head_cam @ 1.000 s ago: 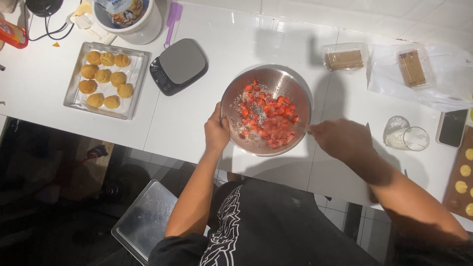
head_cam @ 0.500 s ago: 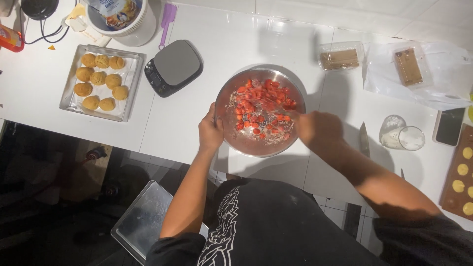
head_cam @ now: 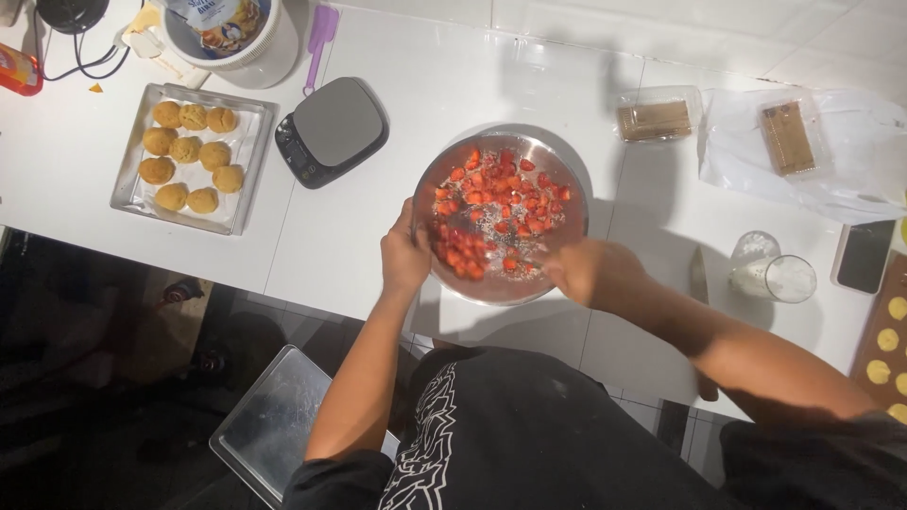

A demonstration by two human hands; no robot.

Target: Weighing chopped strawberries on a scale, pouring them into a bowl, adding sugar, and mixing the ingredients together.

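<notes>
**At the counter's near edge, two hands on a bowl of cut strawberries**

Against the near-left rim of the steel bowl point(head_cam: 501, 219), the left hand point(head_cam: 404, 257) is wrapped, fingers closed on the metal, apparently to brace it so it cannot slide or spin on the white counter point(head_cam: 397, 227). The right hand point(head_cam: 590, 272) reaches over the near-right rim, its fingers dipping toward the red strawberry pieces point(head_cam: 491, 212); whether they are closed on anything cannot be told. The bowl sits right at the counter's front, close to the body, which keeps both arms short. Just beyond it to the left lies a dark kitchen scale point(head_cam: 333, 129), and farther left a tray of golden buns point(head_cam: 192, 156). Two glass cups point(head_cam: 773, 272) stand to the right, well apart.
</notes>
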